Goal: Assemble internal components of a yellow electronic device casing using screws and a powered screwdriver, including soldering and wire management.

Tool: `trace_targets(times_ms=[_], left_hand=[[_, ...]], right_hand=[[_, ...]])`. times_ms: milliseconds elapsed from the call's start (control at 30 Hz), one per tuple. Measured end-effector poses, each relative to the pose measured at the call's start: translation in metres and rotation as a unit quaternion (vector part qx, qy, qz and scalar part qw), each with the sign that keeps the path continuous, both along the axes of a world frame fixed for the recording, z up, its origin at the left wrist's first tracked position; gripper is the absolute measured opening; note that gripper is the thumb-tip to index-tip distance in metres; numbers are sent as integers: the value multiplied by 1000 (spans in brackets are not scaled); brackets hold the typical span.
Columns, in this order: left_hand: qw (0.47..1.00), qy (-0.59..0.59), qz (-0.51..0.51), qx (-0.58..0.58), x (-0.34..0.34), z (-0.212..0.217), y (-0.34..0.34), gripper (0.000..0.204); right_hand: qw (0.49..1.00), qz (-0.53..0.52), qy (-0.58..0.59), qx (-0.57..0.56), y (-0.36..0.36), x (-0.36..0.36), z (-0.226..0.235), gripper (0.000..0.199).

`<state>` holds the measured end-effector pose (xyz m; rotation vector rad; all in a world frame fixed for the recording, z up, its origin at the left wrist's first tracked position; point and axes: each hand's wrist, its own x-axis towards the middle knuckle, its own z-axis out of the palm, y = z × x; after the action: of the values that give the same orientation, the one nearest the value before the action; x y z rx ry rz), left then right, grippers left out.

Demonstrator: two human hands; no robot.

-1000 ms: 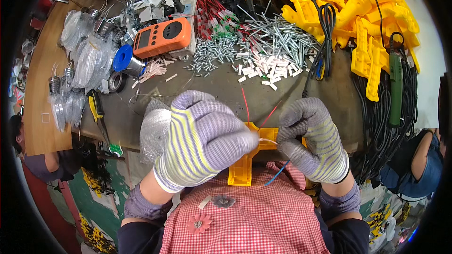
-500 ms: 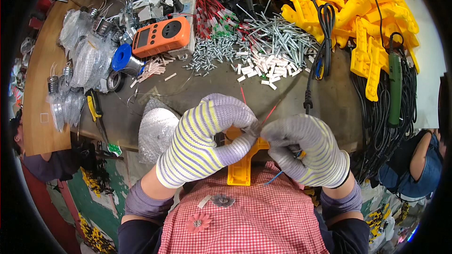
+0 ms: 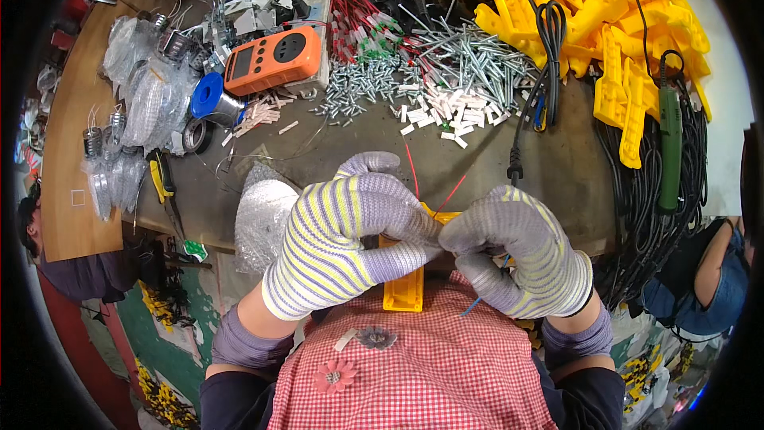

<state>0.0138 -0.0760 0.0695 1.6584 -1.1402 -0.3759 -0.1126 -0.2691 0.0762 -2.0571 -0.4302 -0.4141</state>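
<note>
Both hands gloved, striped knit, pressed together at the near table edge. Left hand [image 3: 346, 243] and right hand [image 3: 521, 251] meet fingertip to fingertip over a yellow plastic part [image 3: 404, 291]; both are clamped on it. The part sits between and under the hands; only its lower end shows below the left fingers, plus a sliver of its top between the knuckles. It hangs over a red checked apron [image 3: 414, 366], just off the table [image 3: 334, 139].

Red wires [image 3: 434, 179] rise from the pinch point toward the bench. A blue wire [image 3: 476, 302] pokes out under the right palm.

Beyond the hands: white sleeve pieces [image 3: 450, 111], a heap of screws [image 3: 374, 84], an orange meter [image 3: 273, 60], a stack of yellow parts [image 3: 605, 24], black cable [image 3: 549, 40]. Bubble wrap [image 3: 263, 215] sits just beside the left hand.
</note>
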Motion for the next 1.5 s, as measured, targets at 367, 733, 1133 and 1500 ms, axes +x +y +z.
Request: trace_targets(times_ms=[367, 733, 1133, 1500], left_hand=[[999, 30, -32, 2, -3, -2, -2, 18], [991, -103, -66, 60, -4, 10, -6, 13], [936, -337, 56, 81, -2, 20, 13, 21], [982, -183, -35, -30, 8, 40, 7, 15]], right_hand=[[995, -2, 79, 61, 1, -1, 2, 34], [982, -28, 126, 135, 2, -15, -8, 42], [984, -99, 86, 118, 2, -18, -17, 35], [986, -114, -67, -99, 9, 12, -35, 26]])
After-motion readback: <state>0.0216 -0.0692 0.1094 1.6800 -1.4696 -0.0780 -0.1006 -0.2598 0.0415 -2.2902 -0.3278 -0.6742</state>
